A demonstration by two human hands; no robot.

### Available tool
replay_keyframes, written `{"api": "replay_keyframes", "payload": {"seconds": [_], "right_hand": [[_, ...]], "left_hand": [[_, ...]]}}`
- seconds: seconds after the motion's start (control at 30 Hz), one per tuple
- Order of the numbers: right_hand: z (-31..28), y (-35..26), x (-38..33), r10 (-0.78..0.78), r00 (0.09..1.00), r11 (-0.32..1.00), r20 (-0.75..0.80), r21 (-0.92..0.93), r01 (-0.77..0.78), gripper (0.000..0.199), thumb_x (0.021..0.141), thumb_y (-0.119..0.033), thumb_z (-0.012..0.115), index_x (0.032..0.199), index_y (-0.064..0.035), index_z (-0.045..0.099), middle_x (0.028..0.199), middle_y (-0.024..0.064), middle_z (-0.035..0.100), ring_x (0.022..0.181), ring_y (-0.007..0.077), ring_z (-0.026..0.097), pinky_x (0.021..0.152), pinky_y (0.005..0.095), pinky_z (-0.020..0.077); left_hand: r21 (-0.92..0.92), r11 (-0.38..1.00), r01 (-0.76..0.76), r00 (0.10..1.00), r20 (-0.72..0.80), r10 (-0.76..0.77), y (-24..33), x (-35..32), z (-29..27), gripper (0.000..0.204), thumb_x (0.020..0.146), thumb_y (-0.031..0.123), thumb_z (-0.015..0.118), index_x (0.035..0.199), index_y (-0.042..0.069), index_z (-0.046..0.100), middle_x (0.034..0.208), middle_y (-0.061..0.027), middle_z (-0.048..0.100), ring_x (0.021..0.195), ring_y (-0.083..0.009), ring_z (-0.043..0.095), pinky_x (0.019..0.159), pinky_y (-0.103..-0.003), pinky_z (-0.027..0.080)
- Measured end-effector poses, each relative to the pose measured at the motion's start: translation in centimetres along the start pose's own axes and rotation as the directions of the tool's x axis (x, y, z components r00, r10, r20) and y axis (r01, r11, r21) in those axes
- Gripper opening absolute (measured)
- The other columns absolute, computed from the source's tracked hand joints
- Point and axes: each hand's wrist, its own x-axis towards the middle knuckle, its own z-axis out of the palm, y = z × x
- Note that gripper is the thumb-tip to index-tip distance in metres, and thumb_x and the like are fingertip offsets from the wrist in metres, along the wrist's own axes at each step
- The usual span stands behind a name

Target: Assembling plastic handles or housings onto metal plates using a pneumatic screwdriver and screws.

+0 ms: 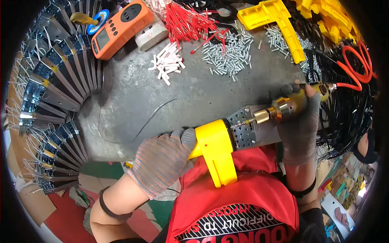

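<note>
My left hand, in a grey knitted glove, is wrapped round one end of a yellow plastic T-shaped housing. The housing lies level across my lap at the bench's front edge, one arm pointing down over the red apron. A perforated metal plate reaches out of its right end. In my right hand, also gloved, is a brass-coloured air screwdriver, held slantwise. Its bit points left and meets the plate close to the housing's edge; whether a screw sits there is too small to tell.
Loose screws, white sleeves and red-tipped leads lie on the metal bench. An orange meter stands behind. Wired metal plates line the left. Another yellow housing, a red air hose and black cables are right.
</note>
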Motion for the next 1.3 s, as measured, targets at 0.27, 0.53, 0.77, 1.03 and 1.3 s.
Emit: {"api": "replay_keyframes", "payload": {"seconds": [0.27, 0.53, 0.77, 1.03, 1.3], "right_hand": [[2.6, 0.5, -0.5, -0.089, 0.995, 0.987, -0.048, -0.139, 0.082, 0.026, 0.095, -0.032, 0.054, 0.106, -0.009, 0.058, 0.092, 0.0024, 0.061, 0.092, 0.0203, 0.062, 0.089, 0.0384, 0.0508], [-0.7, -0.7, -1.9, -0.146, 0.988, 0.987, -0.039, -0.079, 0.143, 0.03, 0.094, -0.027, 0.057, 0.111, -0.0024, 0.057, 0.089, 0.0027, 0.057, 0.088, 0.0178, 0.057, 0.088, 0.0342, 0.0482], [-0.8, 0.1, -2.1, -0.095, 0.995, 0.995, 0.012, -0.029, 0.095, 0.032, 0.093, -0.029, 0.058, 0.114, -0.0053, 0.057, 0.093, 0.0028, 0.058, 0.092, 0.0168, 0.056, 0.079, 0.0287, 0.048], [-0.7, 0.0, -2.0, -0.095, 0.994, 0.995, -0.059, -0.046, 0.093, 0.033, 0.091, -0.033, 0.059, 0.111, -0.0067, 0.056, 0.089, 0.0004, 0.06, 0.094, 0.0234, 0.062, 0.083, 0.0399, 0.051], [-0.7, 0.7, -1.9, -0.166, 0.986, 0.986, -0.018, -0.017, 0.166, 0.032, 0.092, -0.032, 0.057, 0.11, -0.0049, 0.055, 0.087, 0.0021, 0.058, 0.09, 0.0235, 0.06, 0.094, 0.0427, 0.0473]], "left_hand": [[-0.011, 0.998, 0.066, 0.998, -0.003, -0.066, 0.5, 0.1, 0.2, 0.055, 0.072, 0.032, 0.076, 0.11, 0.0, 0.052, 0.084, -0.0123, 0.063, 0.074, -0.0278, 0.067, 0.062, -0.036, 0.052], [-0.067, 0.99, 0.121, 0.993, 0.016, -0.121, 0.9, -0.1, 0.2, 0.049, 0.073, 0.028, 0.075, 0.106, 0.001, 0.051, 0.077, -0.0148, 0.063, 0.071, -0.0343, 0.065, 0.062, -0.041, 0.051], [-0.087, 0.981, 0.176, 0.984, -0.012, -0.178, 1.4, -0.2, 0.5, 0.051, 0.071, 0.03, 0.077, 0.105, 0.001, 0.052, 0.077, -0.0161, 0.063, 0.073, -0.0377, 0.063, 0.063, -0.044, 0.05], [0.02, 0.988, 0.152, 0.988, -0.027, -0.152, 1.9, -0.3, 0.5, 0.05, 0.077, 0.035, 0.073, 0.11, 0.003, 0.053, 0.081, -0.0099, 0.063, 0.072, -0.0265, 0.066, 0.061, -0.037, 0.051], [-0.032, 0.988, 0.149, 0.989, -0.007, -0.149, 1.6, -0.3, 0.9, 0.054, 0.073, 0.033, 0.075, 0.111, 0.002, 0.054, 0.086, -0.0097, 0.063, 0.073, -0.0263, 0.066, 0.062, -0.036, 0.052]]}}
